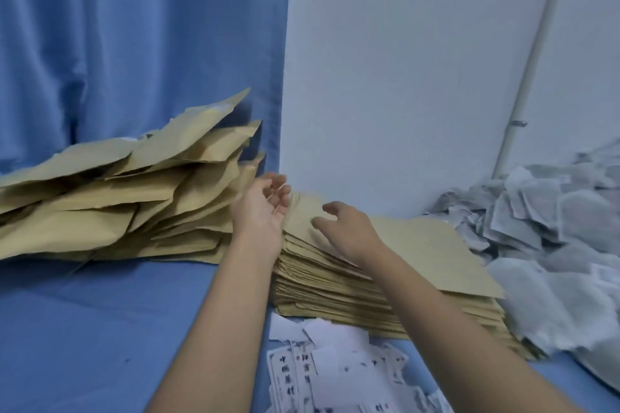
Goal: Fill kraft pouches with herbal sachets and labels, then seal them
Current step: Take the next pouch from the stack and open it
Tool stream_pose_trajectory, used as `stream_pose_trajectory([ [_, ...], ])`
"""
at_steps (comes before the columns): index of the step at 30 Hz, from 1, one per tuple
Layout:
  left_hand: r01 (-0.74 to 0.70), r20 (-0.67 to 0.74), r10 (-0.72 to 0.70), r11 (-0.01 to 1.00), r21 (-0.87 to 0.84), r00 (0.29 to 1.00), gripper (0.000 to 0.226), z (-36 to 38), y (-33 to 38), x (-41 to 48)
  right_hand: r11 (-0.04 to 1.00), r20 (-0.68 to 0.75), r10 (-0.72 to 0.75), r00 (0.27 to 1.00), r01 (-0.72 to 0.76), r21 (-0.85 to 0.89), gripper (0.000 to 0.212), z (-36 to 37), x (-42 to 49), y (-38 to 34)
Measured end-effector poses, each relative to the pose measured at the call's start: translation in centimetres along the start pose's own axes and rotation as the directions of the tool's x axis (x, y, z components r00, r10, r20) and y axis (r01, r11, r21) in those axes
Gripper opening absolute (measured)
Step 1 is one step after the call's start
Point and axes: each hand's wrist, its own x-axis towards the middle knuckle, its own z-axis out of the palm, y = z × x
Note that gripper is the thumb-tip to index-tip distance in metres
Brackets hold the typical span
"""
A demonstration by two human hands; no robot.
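1. Head view, far left: loose pile of pouches (117, 198), bulging and likely filled, slumped on the blue cloth (84, 329) against a curtain (134, 43); seals too small to check.
2. Left hand (265, 208): palm turned inward, fingers loosely curled, gripping nothing, just beside the far left corner of the neat stack of flat pouches (335, 282).
3. Right hand (349, 231): fingers spread and relaxed, empty, low over the top pouch (436, 251); touching or hovering, cannot tell.
4. Probably picking up one pouch. Best done by sliding only the top pouch off with the right fingertips, steadying the stack's edge with the left, then checking for a second pouch clinging beneath.
5. Labels (335, 369) strewn in front of the stack, cut off at the bottom edge; print mostly blurred.
6. Far right: heap of pale sachets (553, 228) near the stack, blurred and cut off by the frame; count impossible to judge.
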Motion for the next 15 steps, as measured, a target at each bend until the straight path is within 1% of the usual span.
stream_pose_trajectory([
  [2,0.048,0.023,-0.048,0.999,0.011,0.999,0.017,0.6,-2.7,-1.6,0.992,0.054,-0.018,0.998,0.024,-0.127,0.054,-1.2,-1.9,2.4],
  [5,0.130,0.059,-0.129,0.992,-0.007,0.990,0.021,1.5,-6.6,-3.9,0.973,0.120,-0.029,0.992,0.056,-0.224,0.054,-2.2,-4.3,5.1],
  [7,0.168,0.083,-0.166,0.986,-0.012,0.983,0.022,1.9,-8.9,-5.4,0.955,0.136,-0.065,0.988,0.101,-0.277,0.045,-2.7,-5.5,6.7],
  [9,0.205,0.111,-0.205,0.979,0.010,0.973,0.024,2.0,-11.0,-6.8,0.919,0.162,-0.113,0.980,0.165,-0.359,0.032,-3.4,-6.5,8.1],
  [10,0.228,0.127,-0.229,0.973,0.025,0.965,0.025,1.8,-11.9,-7.4,0.899,0.168,-0.137,0.976,0.193,-0.393,0.029,-3.7,-7.0,8.7],
  [11,0.250,0.142,-0.253,0.967,0.040,0.957,0.026,1.5,-12.7,-8.1,0.884,0.161,-0.162,0.974,0.216,-0.415,0.029,-4.1,-7.4,9.2],
  [13,0.260,0.142,-0.270,0.962,0.086,0.952,0.024,0.9,-14.0,-9.0,0.886,0.118,-0.205,0.972,0.235,-0.400,0.032,-4.5,-7.9,10.0],
  [15,0.215,0.073,-0.230,0.962,0.170,0.970,0.022,0.5,-14.8,-9.5,0.901,0.058,-0.209,0.976,0.215,-0.376,0.037,-4.8,-8.4,10.4],
])
